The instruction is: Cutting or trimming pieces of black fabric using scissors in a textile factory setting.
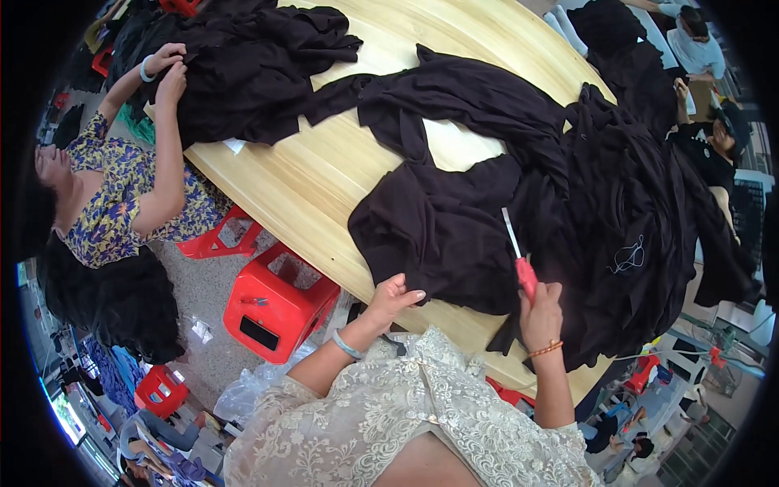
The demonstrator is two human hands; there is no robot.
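Observation:
Dark cloth (438, 219), black or nearly so, is spread in front of me over the near edge of the wooden table. My left hand (391, 302) is closed at the cloth's near left edge, pinching it between thumb and fingers. In my right hand (541, 315) is a red-handled tool (526, 274) with a long, narrow metal blade pointing away from me. The blade lies over the cloth; whether it touches is unclear. To the right, a heap of dark garments (625, 187) carries a tangle of pale thread (627, 256).
At the left, another person (138, 178) handles dark cloth (243, 81) on the same table (300, 174). Red stools stand below the table's left edge; the nearest stool (284, 304) bears a phone (259, 332). Other people sit beyond the heap at the far right.

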